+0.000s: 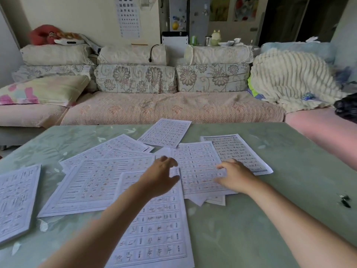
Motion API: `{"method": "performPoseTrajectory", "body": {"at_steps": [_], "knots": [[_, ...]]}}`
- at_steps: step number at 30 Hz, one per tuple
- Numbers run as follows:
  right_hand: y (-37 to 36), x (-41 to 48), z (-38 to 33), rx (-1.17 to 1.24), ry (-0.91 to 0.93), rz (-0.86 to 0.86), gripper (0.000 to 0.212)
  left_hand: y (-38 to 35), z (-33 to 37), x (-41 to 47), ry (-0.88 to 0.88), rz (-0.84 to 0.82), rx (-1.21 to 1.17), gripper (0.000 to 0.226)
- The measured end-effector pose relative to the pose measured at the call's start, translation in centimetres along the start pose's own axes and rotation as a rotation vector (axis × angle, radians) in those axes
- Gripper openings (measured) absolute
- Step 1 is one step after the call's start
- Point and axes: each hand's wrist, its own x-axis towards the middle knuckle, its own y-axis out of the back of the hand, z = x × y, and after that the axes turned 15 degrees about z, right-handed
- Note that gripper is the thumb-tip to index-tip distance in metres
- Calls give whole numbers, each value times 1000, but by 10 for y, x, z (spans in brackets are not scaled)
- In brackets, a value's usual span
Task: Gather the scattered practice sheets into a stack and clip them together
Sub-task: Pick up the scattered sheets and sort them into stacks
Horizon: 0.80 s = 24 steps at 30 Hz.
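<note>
On the green table [251, 229] before me the practice sheets [92, 182] lie scattered, overlapping, unstacked. My left grip [160, 176] hovers above them, loosely spread and empty. My right grip [234, 176] rests bent fingers on a middle sheet [197, 167], likely to drag it in. A dark thing [344, 201], maybe the clip, lies far right.

A pale green, leaf-patterned table [270, 219] holds printed practice sheets [90, 182], scattered and overlapping across its left and middle; a small dark clip [344, 201] lies apart at right.
</note>
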Motion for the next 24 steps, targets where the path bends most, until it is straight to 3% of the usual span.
{"method": "performPoseTrajectory", "body": {"at_steps": [3, 7, 10, 13, 16, 19, 21, 24], "knots": [[2, 12, 33, -74, -27, 7, 64, -37, 32, 19, -123, -151, 63, 66], [-1, 23, 73, -204, -80, 9, 73, -84, 58, 33, -151, -334, 250, 105], [-6, 22, 87, -184, -37, 21, 63, -107, 65, 37, -132, -414, 228, 121], [-2, 18, 89, -68, 38, 121, 40, -116, 70, 42, -175, -408, 184, 117], [3, 17, 94, 38, 33, 155, 32, -122, 74, 46, -185, -405, 158, 112], [-1, 15, 105, -22, -31, 223, 48, -126, 75, 48, -165, -364, 158, 105], [-7, 15, 112, -115, -88, 126, 69, -127, 76, 48, -138, -329, 183, 102], [-15, 18, 116, -69, -126, 51, 63, -131, 82, 46, -106, -336, 170, 93]]}}
